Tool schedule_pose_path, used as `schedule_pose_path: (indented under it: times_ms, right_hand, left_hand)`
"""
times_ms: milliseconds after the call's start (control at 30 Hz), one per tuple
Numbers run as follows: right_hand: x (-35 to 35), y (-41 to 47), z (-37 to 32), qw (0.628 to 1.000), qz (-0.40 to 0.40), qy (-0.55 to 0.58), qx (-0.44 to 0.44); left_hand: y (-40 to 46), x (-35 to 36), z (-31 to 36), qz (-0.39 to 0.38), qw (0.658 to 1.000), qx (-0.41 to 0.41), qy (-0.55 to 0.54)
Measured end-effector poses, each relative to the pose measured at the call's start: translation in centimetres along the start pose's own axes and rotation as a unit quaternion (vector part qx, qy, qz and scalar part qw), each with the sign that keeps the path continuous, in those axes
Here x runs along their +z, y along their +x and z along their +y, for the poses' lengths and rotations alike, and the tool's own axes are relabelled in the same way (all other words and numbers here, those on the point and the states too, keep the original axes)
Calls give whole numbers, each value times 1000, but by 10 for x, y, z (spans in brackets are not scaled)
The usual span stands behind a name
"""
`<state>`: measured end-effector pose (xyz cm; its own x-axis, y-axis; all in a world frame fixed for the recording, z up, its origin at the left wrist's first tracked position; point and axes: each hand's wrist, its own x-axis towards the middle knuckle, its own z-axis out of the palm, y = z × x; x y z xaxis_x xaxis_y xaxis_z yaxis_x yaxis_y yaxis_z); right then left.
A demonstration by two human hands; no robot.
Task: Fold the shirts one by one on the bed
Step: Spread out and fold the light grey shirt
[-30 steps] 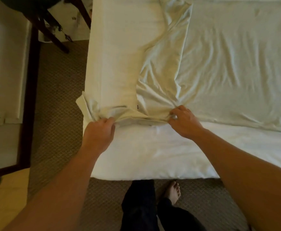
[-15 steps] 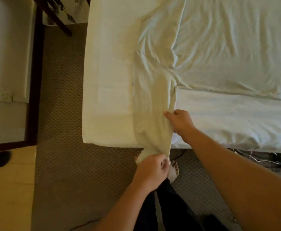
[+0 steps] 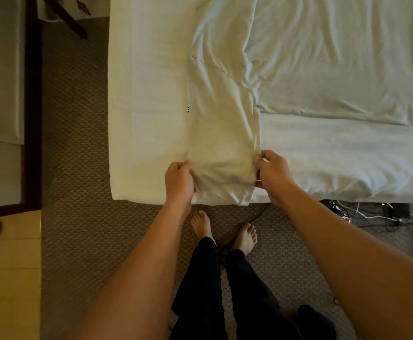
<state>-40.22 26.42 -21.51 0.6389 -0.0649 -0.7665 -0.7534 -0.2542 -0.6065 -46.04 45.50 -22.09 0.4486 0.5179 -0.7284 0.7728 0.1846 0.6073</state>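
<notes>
The fingers of the left hand are curling round the left edge of the shirt and pinching the cloth; the fingers of the right hand are doing the same on its right edge, thumb and fingertips closing on the fabric. Both hands are gripping the end of the garment that is nearest the bed's foot edge, where the cloth is sagging a little between them and hanging just over that edge.

From there the pale shirt is lying as a long narrow strip up the bed, its far end running in under or beside a crumpled pale sheet that is covering the right part of the bed; where one cloth ends and the other begins is hard to tell.

Judging from this, the lengthwise folding looks done and the step in hand is the crosswise fold. The next move is probably calling for both hands to be lifting the near end together, level, and carrying it up the bed onto the far half, keeping the side edges lined up so the strip is not twisting.

No container is showing; only carpet and some cables are lying beyond the foot of the bed.
</notes>
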Motion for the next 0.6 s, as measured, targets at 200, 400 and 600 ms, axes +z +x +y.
schedule_pose_path:
  times_ms: [200,400,600]
  right_hand:
    - [7,-5,18,999,10,-28,26]
    - [1,-4,23,990,37,-136,-10]
    - [-5,10,-6,947,0,-321,-26]
  left_hand:
    - [-17,-7,-9,-95,995,-24,29]
    - [-10,-12,-10,-143,974,22,173]
    - [8,-15,22,-180,922,-15,343]
